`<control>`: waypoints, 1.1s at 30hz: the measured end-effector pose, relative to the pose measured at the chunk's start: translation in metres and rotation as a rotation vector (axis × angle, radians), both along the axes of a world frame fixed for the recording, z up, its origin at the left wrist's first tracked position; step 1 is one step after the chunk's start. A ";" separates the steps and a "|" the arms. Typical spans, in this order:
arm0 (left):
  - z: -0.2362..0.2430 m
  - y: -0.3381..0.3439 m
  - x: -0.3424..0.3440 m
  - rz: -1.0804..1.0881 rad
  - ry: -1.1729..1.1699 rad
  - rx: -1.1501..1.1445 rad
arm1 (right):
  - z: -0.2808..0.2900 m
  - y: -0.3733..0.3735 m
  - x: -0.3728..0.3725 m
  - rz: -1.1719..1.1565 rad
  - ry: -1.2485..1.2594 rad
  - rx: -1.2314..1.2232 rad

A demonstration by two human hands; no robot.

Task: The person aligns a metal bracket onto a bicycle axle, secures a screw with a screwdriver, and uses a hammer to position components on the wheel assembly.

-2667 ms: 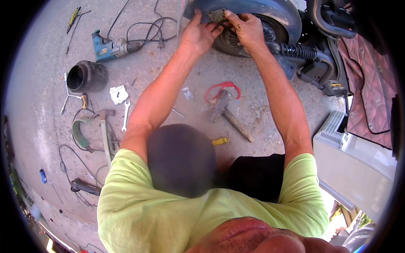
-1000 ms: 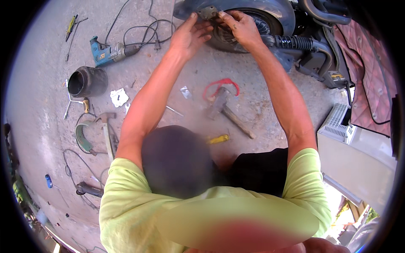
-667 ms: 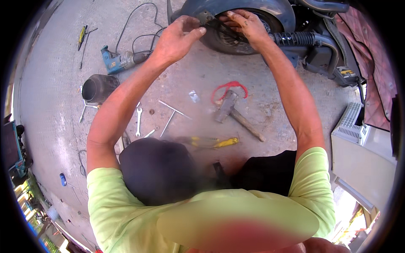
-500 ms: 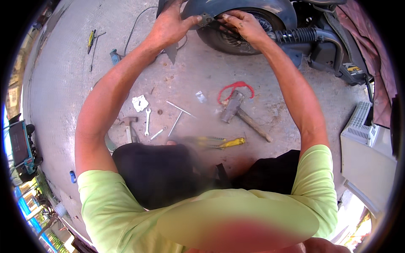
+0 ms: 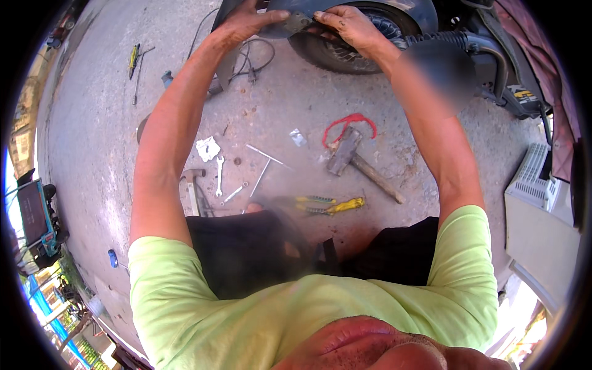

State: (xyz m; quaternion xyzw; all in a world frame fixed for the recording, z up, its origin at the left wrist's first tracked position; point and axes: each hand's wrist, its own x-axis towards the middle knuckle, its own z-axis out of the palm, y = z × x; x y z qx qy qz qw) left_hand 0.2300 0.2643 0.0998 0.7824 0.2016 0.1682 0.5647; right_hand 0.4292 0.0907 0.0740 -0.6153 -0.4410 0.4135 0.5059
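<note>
My left hand (image 5: pixel 250 23), at the top of the view, grips a dark panel (image 5: pixel 223 18), its thumb stretched right toward a small metal bracket (image 5: pixel 298 23) with holes. My right hand (image 5: pixel 351 34) has curled fingers just right of that bracket, on something dark that I cannot make out. Behind them are a curved grey fender (image 5: pixel 410 13) and a tyre (image 5: pixel 311 55) with a spoked-looking rim, beside a black spring shock, partly blurred. Below, on the concrete, lie a sledgehammer (image 5: pixel 346 152), a red loop (image 5: pixel 361 118), a spanner (image 5: pixel 219 176) and a T-handle wrench (image 5: pixel 266 162).
A claw hammer (image 5: pixel 193 182), yellow-handled pliers (image 5: pixel 345 205), cables (image 5: pixel 262 61) and a white paper scrap (image 5: pixel 208 148) lie around my knees. A white appliance (image 5: pixel 536 234) and pink quilted cover stand at the right; a teal-and-black object (image 5: pixel 37 216) is at the left.
My left hand has moved up and left and now grips a dark panel. My right hand stays by the bracket, slightly higher. The camera's view has shifted, bringing more of the left background in.
</note>
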 end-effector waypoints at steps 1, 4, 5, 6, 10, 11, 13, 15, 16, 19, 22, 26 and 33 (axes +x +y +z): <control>-0.001 0.000 0.001 0.017 0.016 0.053 | 0.008 -0.001 -0.004 -0.056 -0.060 -0.035; -0.002 -0.003 0.005 0.056 0.041 0.138 | 0.007 -0.004 -0.008 -0.057 -0.123 0.031; -0.002 -0.004 0.006 0.060 0.035 0.119 | 0.006 -0.003 -0.007 -0.061 -0.146 0.042; 0.000 -0.005 0.008 0.061 0.030 0.101 | 0.005 -0.002 -0.007 -0.067 -0.166 0.054; 0.003 -0.006 0.007 0.068 0.068 0.104 | 0.007 -0.001 -0.008 -0.071 -0.241 0.040; 0.003 -0.006 0.007 0.078 0.079 0.096 | 0.007 -0.001 -0.008 -0.073 -0.225 0.033; 0.003 -0.006 0.008 0.083 0.084 0.078 | 0.008 -0.001 -0.006 -0.078 -0.197 0.022; 0.003 -0.006 0.012 0.068 0.070 0.052 | -0.007 0.001 0.003 -0.007 -0.189 0.044; 0.002 -0.004 0.012 0.067 0.061 0.052 | -0.009 0.004 0.003 0.033 -0.185 0.062; -0.012 0.005 0.008 0.061 0.018 0.140 | 0.001 -0.001 -0.012 -0.007 -0.336 0.096; -0.017 0.002 0.007 0.028 0.010 0.170 | 0.007 -0.005 -0.024 -0.118 -0.417 0.106; -0.011 -0.003 0.001 0.024 0.057 0.091 | 0.017 -0.008 -0.037 -0.167 -0.521 0.014; 0.008 0.012 -0.001 0.187 -0.060 0.105 | 0.018 -0.007 -0.038 -0.239 -0.527 -0.087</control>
